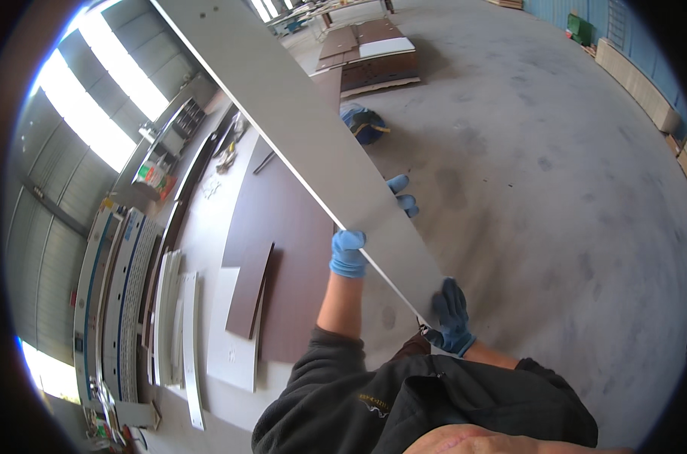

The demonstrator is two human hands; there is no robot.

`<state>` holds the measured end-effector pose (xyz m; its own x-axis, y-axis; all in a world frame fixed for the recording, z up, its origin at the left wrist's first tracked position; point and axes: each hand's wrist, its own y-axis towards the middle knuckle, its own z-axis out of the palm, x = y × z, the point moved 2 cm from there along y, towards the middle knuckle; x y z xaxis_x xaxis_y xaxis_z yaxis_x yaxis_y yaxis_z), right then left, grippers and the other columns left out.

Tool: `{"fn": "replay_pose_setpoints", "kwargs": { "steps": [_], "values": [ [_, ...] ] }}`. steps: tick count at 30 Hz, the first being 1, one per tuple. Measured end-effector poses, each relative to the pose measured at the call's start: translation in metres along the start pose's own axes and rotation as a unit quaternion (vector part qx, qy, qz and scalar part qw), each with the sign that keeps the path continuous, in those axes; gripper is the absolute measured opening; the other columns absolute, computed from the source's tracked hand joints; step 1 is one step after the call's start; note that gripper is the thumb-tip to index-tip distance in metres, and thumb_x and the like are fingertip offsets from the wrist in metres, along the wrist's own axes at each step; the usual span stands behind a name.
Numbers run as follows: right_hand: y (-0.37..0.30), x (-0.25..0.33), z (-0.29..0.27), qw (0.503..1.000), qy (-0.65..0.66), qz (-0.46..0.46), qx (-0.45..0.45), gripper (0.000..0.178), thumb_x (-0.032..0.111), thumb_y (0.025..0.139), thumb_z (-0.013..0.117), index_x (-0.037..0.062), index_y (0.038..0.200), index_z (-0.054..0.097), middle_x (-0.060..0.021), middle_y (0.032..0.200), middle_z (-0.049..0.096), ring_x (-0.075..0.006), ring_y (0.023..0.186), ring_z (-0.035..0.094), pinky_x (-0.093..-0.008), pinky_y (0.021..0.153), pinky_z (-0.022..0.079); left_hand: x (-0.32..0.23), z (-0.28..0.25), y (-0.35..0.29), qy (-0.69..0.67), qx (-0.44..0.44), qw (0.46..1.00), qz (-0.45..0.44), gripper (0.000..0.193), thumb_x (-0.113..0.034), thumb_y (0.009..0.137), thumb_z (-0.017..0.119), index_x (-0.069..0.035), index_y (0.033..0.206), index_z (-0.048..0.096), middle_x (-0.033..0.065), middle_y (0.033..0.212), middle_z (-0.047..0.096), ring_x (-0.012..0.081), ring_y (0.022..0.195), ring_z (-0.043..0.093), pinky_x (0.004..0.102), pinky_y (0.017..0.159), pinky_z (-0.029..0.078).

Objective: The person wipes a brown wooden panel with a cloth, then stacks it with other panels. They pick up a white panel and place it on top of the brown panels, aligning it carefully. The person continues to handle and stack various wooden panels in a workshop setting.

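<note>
A long pale grey board [306, 144] with a white edge slants from the top left down toward my body, its near end by my waist. My left hand [349, 253], in a light blue glove, is closed around the board from beneath. Its thumb side shows at the left edge and its fingertips come out past the right edge. In a darker blue glove, my right hand [452, 319] grips the board's near end, fingers lying over the upper face. What its thumb does is hidden. Two small holes mark the board's far end.
To the left, a worktable carries a large brown panel [283, 204], a narrow brown strip [250, 295] and white strips [192, 348]. Long boards [124, 303] stand beyond. Ahead are a stack of brown panels [377, 72] and a blue bundle [365, 125] on the grey floor [540, 189].
</note>
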<state>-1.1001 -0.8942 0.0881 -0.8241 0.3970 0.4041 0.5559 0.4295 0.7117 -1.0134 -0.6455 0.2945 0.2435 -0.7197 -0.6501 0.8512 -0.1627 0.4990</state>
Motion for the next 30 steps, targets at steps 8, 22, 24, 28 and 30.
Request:
{"fn": "replay_pose_setpoints", "kwargs": {
  "steps": [8, 22, 24, 28, 30],
  "values": [
    [0.359, -0.147, -0.057, 0.961, 0.151, -0.137, -0.184, 0.076, 0.044, 0.106, 0.061, -0.0010, 0.163, 0.038, -0.0312, 0.167, 0.038, -0.0448, 0.156, 0.038, -0.0538, 0.126, 0.030, 0.007, -0.099, 0.142, 0.031, 0.137, 0.981, -0.136, 0.107, -0.049, 0.080, 0.085, 0.006, 0.159, 0.040, 0.0358, 0.149, 0.052, 0.0473, 0.125, 0.063, 0.0545, 0.099, 0.058],
    [0.535, -0.393, -0.039, 0.747, 0.461, 0.310, -0.366, 0.041, 0.012, 0.103, 0.073, -0.0009, 0.139, 0.059, -0.0065, 0.119, 0.072, -0.0122, 0.102, 0.069, -0.0280, 0.091, 0.060, 0.144, -0.191, 0.385, -0.154, 0.105, 0.895, -0.405, 0.132, -0.085, 0.074, 0.075, -0.002, 0.168, 0.030, 0.0293, 0.164, 0.041, 0.0477, 0.139, 0.053, 0.0570, 0.108, 0.051],
    [0.552, -0.440, -0.046, 0.839, 0.317, 0.232, -0.376, 0.054, 0.019, 0.103, 0.071, -0.0004, 0.150, 0.052, -0.0156, 0.136, 0.066, -0.0229, 0.122, 0.065, -0.0397, 0.107, 0.054, 0.168, -0.215, 0.426, -0.152, 0.082, 0.903, -0.392, 0.127, -0.082, 0.077, 0.074, -0.002, 0.166, 0.033, 0.0290, 0.161, 0.044, 0.0480, 0.139, 0.052, 0.0577, 0.111, 0.049],
    [0.612, -0.525, -0.084, 0.970, -0.026, -0.074, -0.232, 0.066, 0.043, 0.107, 0.062, 0.0026, 0.157, 0.047, -0.0217, 0.149, 0.057, -0.0366, 0.141, 0.052, -0.0508, 0.122, 0.040, 0.215, -0.253, 0.508, -0.112, 0.034, 0.920, -0.374, 0.121, -0.079, 0.078, 0.076, -0.004, 0.164, 0.036, 0.0267, 0.159, 0.045, 0.0479, 0.137, 0.054, 0.0553, 0.106, 0.051],
    [0.639, -0.555, -0.068, 0.978, -0.046, -0.200, -0.017, 0.091, 0.075, 0.101, 0.049, 0.0054, 0.160, 0.044, -0.0250, 0.163, 0.044, -0.0460, 0.149, 0.044, -0.0584, 0.126, 0.031, 0.234, -0.267, 0.537, -0.165, 0.026, 0.896, -0.412, 0.117, -0.076, 0.079, 0.077, -0.004, 0.162, 0.038, 0.0250, 0.159, 0.045, 0.0478, 0.136, 0.054, 0.0542, 0.103, 0.053]
  ]
}}
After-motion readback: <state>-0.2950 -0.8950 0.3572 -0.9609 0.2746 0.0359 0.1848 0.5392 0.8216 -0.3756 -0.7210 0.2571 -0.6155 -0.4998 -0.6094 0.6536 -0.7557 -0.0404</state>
